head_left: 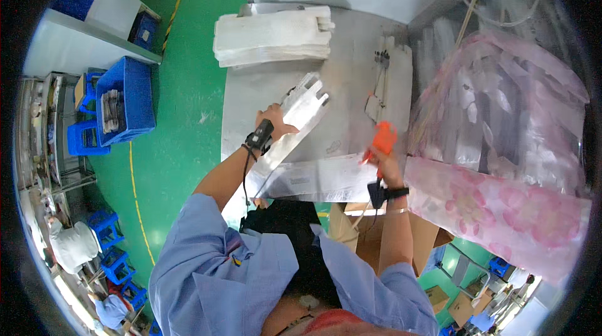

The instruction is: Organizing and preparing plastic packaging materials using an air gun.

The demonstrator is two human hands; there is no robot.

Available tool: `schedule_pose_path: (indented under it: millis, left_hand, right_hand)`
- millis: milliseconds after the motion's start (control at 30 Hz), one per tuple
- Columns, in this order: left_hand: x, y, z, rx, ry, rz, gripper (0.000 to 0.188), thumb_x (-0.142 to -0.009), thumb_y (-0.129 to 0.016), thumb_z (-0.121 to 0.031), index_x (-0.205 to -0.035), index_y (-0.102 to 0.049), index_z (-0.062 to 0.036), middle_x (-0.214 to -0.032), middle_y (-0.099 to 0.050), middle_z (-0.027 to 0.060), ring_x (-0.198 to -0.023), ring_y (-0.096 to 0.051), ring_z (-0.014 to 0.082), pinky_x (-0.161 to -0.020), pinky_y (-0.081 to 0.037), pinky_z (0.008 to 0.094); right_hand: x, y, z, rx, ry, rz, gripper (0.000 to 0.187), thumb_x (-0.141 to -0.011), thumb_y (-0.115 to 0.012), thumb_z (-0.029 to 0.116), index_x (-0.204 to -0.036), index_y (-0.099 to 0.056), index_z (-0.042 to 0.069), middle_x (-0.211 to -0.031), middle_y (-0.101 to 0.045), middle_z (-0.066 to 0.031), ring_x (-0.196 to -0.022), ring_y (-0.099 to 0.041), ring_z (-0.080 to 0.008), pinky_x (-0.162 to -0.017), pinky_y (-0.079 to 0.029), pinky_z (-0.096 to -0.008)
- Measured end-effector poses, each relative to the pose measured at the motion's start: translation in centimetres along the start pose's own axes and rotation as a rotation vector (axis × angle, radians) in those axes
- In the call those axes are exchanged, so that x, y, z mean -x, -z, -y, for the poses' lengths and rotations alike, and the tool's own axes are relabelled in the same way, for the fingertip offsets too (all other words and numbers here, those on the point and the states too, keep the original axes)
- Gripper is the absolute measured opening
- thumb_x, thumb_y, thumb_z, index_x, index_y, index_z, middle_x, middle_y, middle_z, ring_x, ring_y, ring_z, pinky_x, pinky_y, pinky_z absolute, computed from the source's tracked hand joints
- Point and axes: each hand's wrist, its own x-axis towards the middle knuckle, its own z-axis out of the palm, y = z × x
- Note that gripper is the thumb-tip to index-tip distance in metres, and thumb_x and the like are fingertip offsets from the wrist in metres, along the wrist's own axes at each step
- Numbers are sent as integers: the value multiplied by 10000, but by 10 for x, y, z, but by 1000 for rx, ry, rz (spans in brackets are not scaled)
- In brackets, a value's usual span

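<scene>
Grey surface (351,79). Stack of white pieces (273,38) at 11 o'clock. Single notched piece (302,112) slanting at 8. Long pale pieces (399,85) at 2. Translucent sheet (313,177) along 6 o'clock edge.

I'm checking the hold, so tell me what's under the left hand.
Under the left hand is a long, pale panel with a notched end. The patch beneath the hand and whatever lies under the panel are covered.

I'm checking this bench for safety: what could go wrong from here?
The stack of flat white panels reaches the left edge of the grey metal table, so a bump might tip it off. While the left hand holds the shiny white notched panel, the thin black cable below that wrist could snag.
</scene>
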Motion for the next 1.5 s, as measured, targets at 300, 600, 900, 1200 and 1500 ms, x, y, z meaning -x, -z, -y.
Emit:
schedule_pose_path:
  millis: [300, 600, 900, 1200, 1500]
  left_hand:
    - [38, 7, -19, 238, -126, -144, 452, -779, -704, -198, -1133, -469, -44, -979, -626, 176, -907, -623, 353, -741, -494, 432]
    - [17, -30, 5, -274, -126, -415, 513, -662, -759, -268, -1105, -545, -122, -1010, -608, 52, -985, -571, 268, -920, -399, 419]
    - [53, 42, 72, -337, 171, -416, 778, -598, -816, -296, -1300, -495, -196, -1444, -368, 110, -1352, -316, 312, -1104, -198, 564]
    - [40, -14, 147, 1120, -209, -253, 1131, -537, -882, -72, -1466, -241, -146, -1508, -252, 107, -1397, -229, 274, -1119, -253, 447]
    - [32, 33, 123, 430, -136, -320, 1161, -525, -891, -377, -1461, -252, -126, -1467, -288, 183, -1368, -243, 395, -1127, -140, 515]
  right_hand:
    - [-92, -25, 45, 920, 407, -195, 763, -669, -811, 340, -1247, -465, -19, -1206, -535, -208, -1137, -504, -340, -962, -411, -434]
    - [-149, -89, 8, 800, 645, 483, 884, -606, -850, 265, -1373, -433, 126, -1436, -405, -134, -1379, -278, -325, -1149, -148, -441]
    - [-151, -74, -26, 668, 472, 603, 389, -767, -700, 55, -1146, -614, 59, -1272, -567, -69, -1242, -480, -204, -1157, -166, -379]
    - [-138, -119, -18, 1153, 896, 299, 1081, -523, -877, 396, -1405, -330, 94, -1303, -528, -122, -1236, -481, -282, -1114, -215, -444]
    - [-147, -127, -16, 834, 317, 473, 419, -751, -754, 281, -1111, -622, 112, -1137, -644, 4, -1174, -530, -150, -1130, -75, -438]
